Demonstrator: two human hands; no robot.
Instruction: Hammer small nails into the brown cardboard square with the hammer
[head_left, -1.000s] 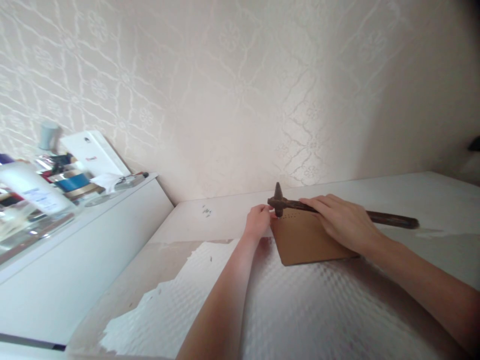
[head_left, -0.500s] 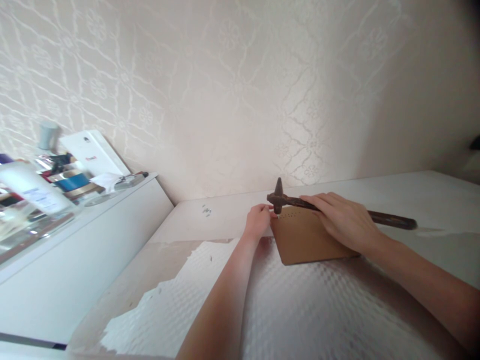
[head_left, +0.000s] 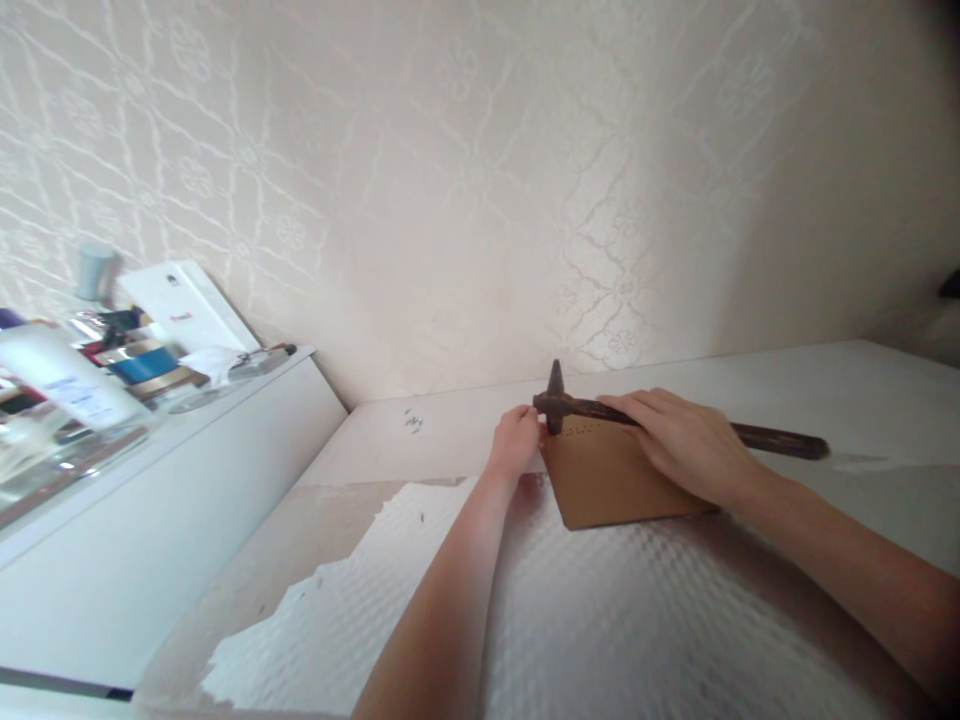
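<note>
A brown board with rows of small dots along its far edge lies on the white table. My right hand is closed round the handle of a dark hammer, close to its head, which rests at the board's far left corner. My left hand is pinched at that same corner, right under the hammer head; what its fingers hold is too small to see.
Several small nails lie near the wall. Torn white textured covering spreads over the near table. On the left, a lower shelf carries bottles, a blue tape roll and a white box. A patterned wall stands behind.
The hammer head rose slightly half a second ago and has come back down onto the board's corner. Both hands stay where they were.
</note>
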